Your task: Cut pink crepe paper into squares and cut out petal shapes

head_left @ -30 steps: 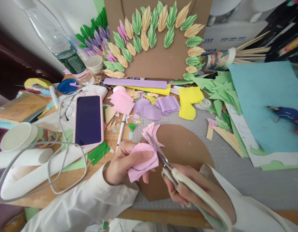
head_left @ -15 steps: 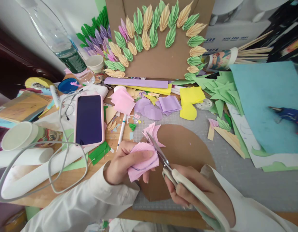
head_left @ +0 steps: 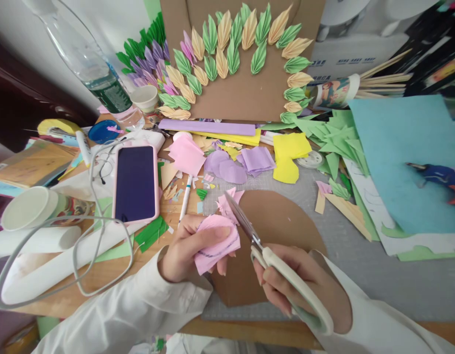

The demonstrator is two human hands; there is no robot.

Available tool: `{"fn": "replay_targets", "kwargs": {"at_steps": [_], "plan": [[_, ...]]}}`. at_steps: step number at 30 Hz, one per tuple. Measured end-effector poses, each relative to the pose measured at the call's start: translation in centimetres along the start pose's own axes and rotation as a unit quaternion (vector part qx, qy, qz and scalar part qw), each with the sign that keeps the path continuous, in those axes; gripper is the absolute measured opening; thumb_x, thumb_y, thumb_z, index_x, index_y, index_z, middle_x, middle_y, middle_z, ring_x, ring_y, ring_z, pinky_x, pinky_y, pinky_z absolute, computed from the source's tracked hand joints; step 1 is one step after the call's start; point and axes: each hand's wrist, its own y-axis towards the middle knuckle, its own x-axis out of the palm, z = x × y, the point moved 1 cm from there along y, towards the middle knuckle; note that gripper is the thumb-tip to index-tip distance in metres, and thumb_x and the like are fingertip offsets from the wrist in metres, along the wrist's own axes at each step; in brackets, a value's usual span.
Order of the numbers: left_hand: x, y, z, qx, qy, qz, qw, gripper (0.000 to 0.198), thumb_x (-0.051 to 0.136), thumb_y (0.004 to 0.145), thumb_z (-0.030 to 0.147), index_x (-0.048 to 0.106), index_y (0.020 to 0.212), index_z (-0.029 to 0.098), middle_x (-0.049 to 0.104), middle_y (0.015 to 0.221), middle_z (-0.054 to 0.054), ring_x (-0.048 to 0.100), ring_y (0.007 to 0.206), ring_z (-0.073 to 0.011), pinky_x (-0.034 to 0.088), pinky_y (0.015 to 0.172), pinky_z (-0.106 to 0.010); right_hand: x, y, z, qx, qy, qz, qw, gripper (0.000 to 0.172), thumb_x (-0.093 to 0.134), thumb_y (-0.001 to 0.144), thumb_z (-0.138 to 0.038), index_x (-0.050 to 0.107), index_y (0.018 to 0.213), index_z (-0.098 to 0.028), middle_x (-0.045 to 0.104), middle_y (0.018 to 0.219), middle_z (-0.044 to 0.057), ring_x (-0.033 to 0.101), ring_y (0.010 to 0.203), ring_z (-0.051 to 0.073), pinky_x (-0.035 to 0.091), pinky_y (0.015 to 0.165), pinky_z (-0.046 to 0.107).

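Pinched between the thumb and fingers of my left hand (head_left: 186, 248) is a folded piece of pink paper (head_left: 216, 253) with a dark drawn line and a partly rounded edge. My right hand (head_left: 304, 282) grips scissors (head_left: 292, 278) by their white handles. Their blades (head_left: 244, 219) look closed and point up and left, just beyond the paper's right edge. Pink offcuts (head_left: 229, 201) lie behind the blades, on the edge of a rounded piece of brown cardboard (head_left: 282, 216) beneath both hands.
A phone (head_left: 135, 184) and a looped white cable (head_left: 76, 250) lie at left, near a paper cup (head_left: 30, 209). Purple paper pieces (head_left: 227, 169) and yellow paper (head_left: 292, 147) lie behind the cardboard. A brown board (head_left: 235, 98) with folded paper leaves stands at the back.
The scissors have closed and shifted slightly away from the pink paper's edge. A strip at the paper's upper right has come off beside the offcuts. My left hand has hardly moved.
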Motion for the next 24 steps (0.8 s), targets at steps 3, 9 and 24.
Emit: {"fn": "replay_targets", "kwargs": {"at_steps": [3, 9, 24], "plan": [[0.5, -0.2, -0.6, 0.066, 0.085, 0.067, 0.992, 0.036, 0.062, 0.087, 0.036, 0.071, 0.061, 0.013, 0.065, 0.052, -0.004, 0.052, 0.043, -0.0088, 0.035, 0.039, -0.019, 0.0, 0.2, -0.2, 0.015, -0.013, 0.04, 0.999, 0.04, 0.063, 0.079, -0.057, 0.053, 0.073, -0.018, 0.044, 0.041, -0.008, 0.035, 0.036, 0.006, 0.023, 0.038, 0.021], [2.5, -0.6, -1.4, 0.213, 0.23, 0.07, 0.947, 0.031, 0.058, 0.091, 0.023, 0.069, 0.063, 0.015, 0.062, 0.062, -0.003, 0.055, 0.061, -0.0128, 0.047, 0.061, -0.026, 0.3, 0.7, -0.9, 0.017, -0.09, 0.144, 0.985, 0.031, 0.067, 0.077, -0.046, 0.058, 0.067, -0.018, 0.052, 0.045, -0.004, 0.043, 0.039, 0.008, 0.034, 0.04, 0.022], [1.9, -0.3, -1.2, 0.212, 0.174, 0.055, 0.96, 0.013, 0.069, 0.081, 0.012, 0.076, 0.09, 0.018, 0.071, 0.087, -0.006, 0.064, 0.085, -0.0162, 0.051, 0.079, -0.026, -1.2, 0.5, -0.1, -0.109, -0.087, 0.172, 0.975, 0.032, 0.07, 0.077, -0.025, 0.046, 0.056, -0.02, 0.05, 0.045, -0.005, 0.039, 0.04, 0.007, 0.029, 0.039, 0.02]]}}
